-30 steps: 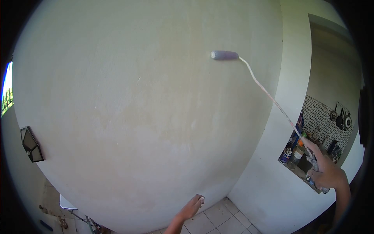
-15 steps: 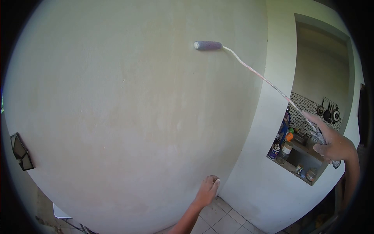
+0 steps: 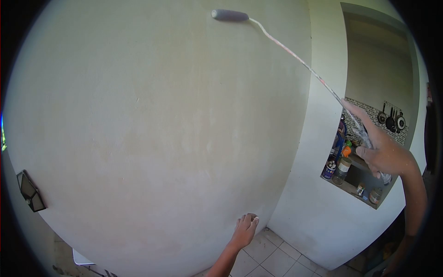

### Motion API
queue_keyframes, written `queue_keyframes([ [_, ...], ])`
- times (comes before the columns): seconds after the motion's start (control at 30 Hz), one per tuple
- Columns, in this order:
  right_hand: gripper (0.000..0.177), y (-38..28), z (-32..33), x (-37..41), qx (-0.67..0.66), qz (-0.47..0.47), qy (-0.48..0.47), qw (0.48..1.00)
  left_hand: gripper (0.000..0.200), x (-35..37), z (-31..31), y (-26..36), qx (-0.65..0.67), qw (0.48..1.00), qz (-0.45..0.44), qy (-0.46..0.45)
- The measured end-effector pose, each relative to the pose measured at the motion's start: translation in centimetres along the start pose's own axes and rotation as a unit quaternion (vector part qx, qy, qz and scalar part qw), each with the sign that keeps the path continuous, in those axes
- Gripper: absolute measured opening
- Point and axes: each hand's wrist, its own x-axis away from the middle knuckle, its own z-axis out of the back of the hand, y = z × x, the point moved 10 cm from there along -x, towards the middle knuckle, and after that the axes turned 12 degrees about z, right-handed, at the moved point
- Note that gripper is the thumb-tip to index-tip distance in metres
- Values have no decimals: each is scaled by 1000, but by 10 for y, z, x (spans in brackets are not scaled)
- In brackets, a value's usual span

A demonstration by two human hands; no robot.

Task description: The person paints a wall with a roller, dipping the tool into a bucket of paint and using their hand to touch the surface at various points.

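My right hand [image 3: 385, 150] is wrapped round the paint-smeared handle of a small paint roller [image 3: 230, 15], its index finger stretched along the rod. From there the long, bent, spattered rod runs up and left. The grey-purple roller sleeve lies against the upper part of the pale wall [image 3: 152, 120]. Low in the view, my left hand [image 3: 244, 231] is close to the wall near the corner, with its fingers curled in. A whitish spot shows at its fingertips; what they hold, if anything, is too small to name.
At right, a white wall [image 3: 295, 203] has an opening whose ledge bears a paint can [image 3: 328, 170], a glass jar [image 3: 342, 171] and other containers. Pans [image 3: 400, 123] hang beyond. A dark-framed lamp [image 3: 31, 190] is at left. Tiled floor [image 3: 272, 251] lies below.
The roller has moved up the wall and slightly left, with my right hand rising behind it. My left hand stays low and curled. The camera view has shifted slightly.
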Motion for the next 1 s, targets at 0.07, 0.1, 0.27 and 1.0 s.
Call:
queue_keyframes([
  [0.07,91,0,5,-13,0,14,20,1000,35,5,10,-23,-16,999,38,12],
  [0.1,90,-5,9,-17,8,22,30,999,36,8,14,-35,-24,998,59,17],
  [0.27,89,-22,26,-45,9,107,85,991,38,17,19,-86,10,990,138,-12],
  [1.0,93,-73,-154,-112,-205,247,82,944,46,162,97,-125,79,955,285,-21],
])
